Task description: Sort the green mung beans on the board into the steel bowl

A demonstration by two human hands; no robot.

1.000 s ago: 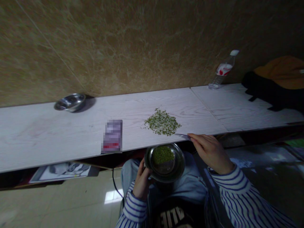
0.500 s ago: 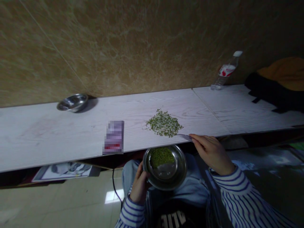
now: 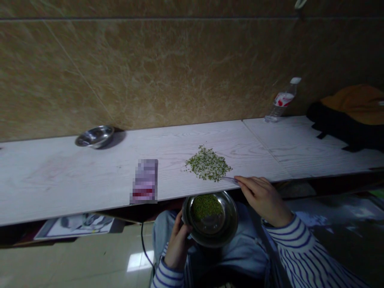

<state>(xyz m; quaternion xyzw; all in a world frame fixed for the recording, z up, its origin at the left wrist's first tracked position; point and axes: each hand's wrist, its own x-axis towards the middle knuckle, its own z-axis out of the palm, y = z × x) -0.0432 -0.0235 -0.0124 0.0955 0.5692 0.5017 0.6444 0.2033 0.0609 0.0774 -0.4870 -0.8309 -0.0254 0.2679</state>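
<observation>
My left hand point(image 3: 179, 242) grips a steel bowl point(image 3: 231, 224) by its left side, over my lap and just below the table's front edge. Small green mung beans point(image 3: 207, 206) lie inside it, gathered toward the far side. My right hand point(image 3: 265, 200) is closed around a slim metal utensil point(image 3: 230, 179), whose exact kind I cannot make out. Its tip touches the near right edge of a loose pile of mung beans point(image 3: 207, 162) spread on the white table point(image 3: 168, 140). Fingers hide the rest of the utensil.
A second steel bowl point(image 3: 95, 137) sits by the wall at left. A pixelated purple packet-like thing point(image 3: 146, 180) lies near the front edge. Toward the right back stand a plastic bottle point(image 3: 282, 100) and a dark and orange cloth item point(image 3: 348, 116). Papers point(image 3: 75, 227) rest under the tabletop.
The view has tilted up, so everything sits lower in the picture. My right hand has shifted slightly left with the utensil against the pile. My left hand still holds the bowl.
</observation>
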